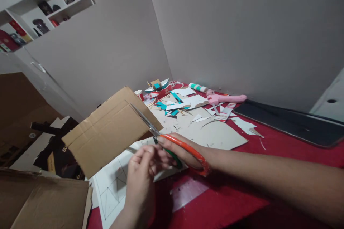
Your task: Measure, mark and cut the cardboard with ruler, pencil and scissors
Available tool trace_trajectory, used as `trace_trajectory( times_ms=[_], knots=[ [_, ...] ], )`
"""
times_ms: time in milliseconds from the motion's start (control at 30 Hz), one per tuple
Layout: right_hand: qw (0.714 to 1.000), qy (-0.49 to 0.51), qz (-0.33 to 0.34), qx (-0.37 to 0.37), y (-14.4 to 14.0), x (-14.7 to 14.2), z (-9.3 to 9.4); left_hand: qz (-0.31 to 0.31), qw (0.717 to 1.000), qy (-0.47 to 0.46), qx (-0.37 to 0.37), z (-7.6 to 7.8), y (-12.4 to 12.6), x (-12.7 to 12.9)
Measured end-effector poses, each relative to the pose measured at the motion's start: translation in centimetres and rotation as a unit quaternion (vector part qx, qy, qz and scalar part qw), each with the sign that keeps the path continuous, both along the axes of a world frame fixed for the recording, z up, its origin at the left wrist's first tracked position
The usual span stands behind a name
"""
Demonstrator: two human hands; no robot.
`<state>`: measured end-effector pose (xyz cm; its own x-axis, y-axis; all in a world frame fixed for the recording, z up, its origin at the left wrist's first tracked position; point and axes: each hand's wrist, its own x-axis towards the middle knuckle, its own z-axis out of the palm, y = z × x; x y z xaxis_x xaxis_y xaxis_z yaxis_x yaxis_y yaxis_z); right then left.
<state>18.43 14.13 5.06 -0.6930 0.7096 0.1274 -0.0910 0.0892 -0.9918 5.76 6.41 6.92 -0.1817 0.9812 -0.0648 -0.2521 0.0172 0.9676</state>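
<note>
My right hand [185, 150] grips orange-handled scissors [188, 148]; their metal blades lie across a brown corrugated cardboard sheet [107, 130], pointing up and left. My left hand [141, 173] pinches the cardboard's lower right edge near the blade pivot and holds the sheet tilted above the table. Under both hands lies a white paper with drawn triangle lines [111, 186] on a red tablecloth [242, 193].
A pink glue gun [225, 98], a white glue tube [198, 87], a paper cup [139, 94], teal and white paper scraps and a grey card sheet [217, 136] lie behind. A black flat panel [292, 121] rests at right. More cardboard [43, 200] sits at lower left; a wall shelf [40, 10] hangs above.
</note>
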Motion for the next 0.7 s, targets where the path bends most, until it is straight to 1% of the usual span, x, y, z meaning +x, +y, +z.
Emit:
trace_trajectory(
  times_ms=[33, 67, 100, 133, 167, 200, 233, 267, 300, 333, 367, 400, 433, 467, 500, 533, 633, 700],
  knots=[
    [1.0, -0.01, -0.011, 0.017, 0.3, 0.2, 0.1, -0.07, 0.996, 0.034, -0.043, 0.6, -0.7, 0.1],
    [0.999, -0.02, -0.021, 0.036, 0.6, 0.3, 0.2, -0.125, 0.986, 0.085, -0.074, 1.4, -1.3, 0.0],
    [0.998, -0.029, -0.028, 0.052, 0.9, 0.4, 0.2, -0.116, 0.982, 0.142, -0.056, 2.5, -1.8, -0.4],
    [0.997, -0.036, -0.029, 0.064, 1.1, 0.5, 0.2, -0.075, 0.976, 0.202, 0.0, 3.9, -2.1, -1.1],
    [0.996, -0.04, -0.021, 0.076, 1.3, 0.6, 0.1, 0.006, 0.963, 0.259, 0.079, 5.4, -2.1, -2.0],
    [0.995, -0.042, -0.005, 0.088, 1.3, 0.7, 0.0, 0.143, 0.93, 0.302, 0.155, 6.9, -1.9, -3.1],
    [0.994, -0.044, 0.011, 0.101, 1.3, 0.7, 0.0, 0.23, 0.884, 0.347, 0.213, 8.5, -1.3, -4.3],
    [0.992, -0.045, 0.029, 0.117, 1.2, 0.8, 0.0, 0.281, 0.838, 0.401, 0.24, 9.9, -0.5, -5.6],
    [0.989, -0.046, 0.045, 0.134, 1.0, 0.8, 0.0, 0.29, 0.811, 0.445, 0.245, 11.0, 0.4, -6.8],
    [0.986, -0.048, 0.058, 0.148, 0.8, 0.8, 0.1, 0.255, 0.815, 0.467, 0.23, 11.9, 1.4, -7.9],
    [0.984, -0.049, 0.069, 0.158, 0.6, 0.9, 0.2, 0.215, 0.846, 0.452, 0.185, 12.5, 2.2, -8.9],
    [0.982, -0.051, 0.078, 0.166, 0.4, 1.0, 0.3, 0.187, 0.883, 0.414, 0.117, 12.9, 2.9, -9.5],
    [0.98, -0.053, 0.087, 0.172, 0.2, 1.1, 0.5, 0.152, 0.908, 0.388, 0.04, 13.0, 3.3, -10.0],
    [0.978, -0.056, 0.093, 0.178, 0.1, 1.1, 0.6, 0.128, 0.926, 0.355, -0.022, 12.9, 3.6, -10.3],
    [0.976, -0.06, 0.096, 0.183, 0.1, 1.1, 0.6, 0.11, 0.935, 0.33, -0.066, 12.7, 3.8, -10.4],
    [0.975, -0.066, 0.1, 0.188, 0.1, 1.1, 0.7, 0.099, 0.94, 0.315, -0.089, 12.4, 3.8, -10.5],
    [0.974, -0.084, 0.103, 0.184, 0.5, 1.0, 0.4, 0.07, 0.946, 0.302, -0.095, 11.5, 4.0, -10.9],
    [0.976, -0.089, 0.102, 0.172, 0.7, 0.8, 0.0, 0.041, 0.94, 0.322, -0.107, 11.0, 4.4, -11.5]
  ],
)
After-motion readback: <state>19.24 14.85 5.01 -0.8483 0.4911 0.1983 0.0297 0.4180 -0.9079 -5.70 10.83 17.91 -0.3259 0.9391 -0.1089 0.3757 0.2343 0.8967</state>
